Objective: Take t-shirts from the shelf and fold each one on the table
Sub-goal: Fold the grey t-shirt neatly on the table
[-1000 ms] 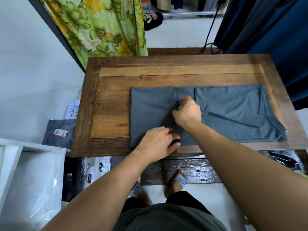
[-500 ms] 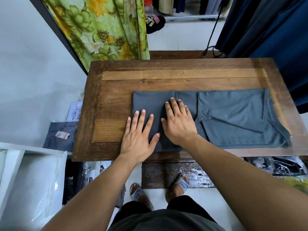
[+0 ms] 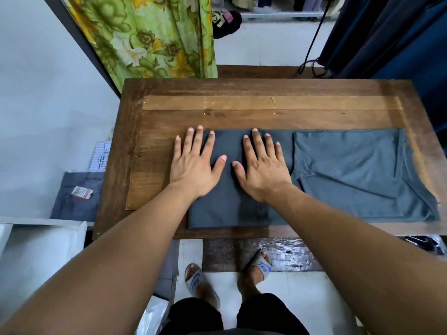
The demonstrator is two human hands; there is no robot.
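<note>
A grey t-shirt (image 3: 350, 172) lies flat as a long folded strip across the near half of the wooden table (image 3: 242, 102). Both my palms press down on its left end, fingers spread. My left hand (image 3: 196, 163) covers the shirt's far left corner, with some fingertips on the bare wood. My right hand (image 3: 261, 165) lies flat just to the right of it, beside a folded sleeve edge. Neither hand grips the cloth.
A green floral curtain (image 3: 150, 37) hangs behind the table's far left corner. Dark blue garments (image 3: 399, 37) hang at the far right. A tagged dark garment (image 3: 77, 197) and white plastic bags (image 3: 36, 252) lie on the floor to the left.
My hands went from pinching the fold near the shirt's middle to lying flat, then slid away from me and leftward over the shirt's left end.
</note>
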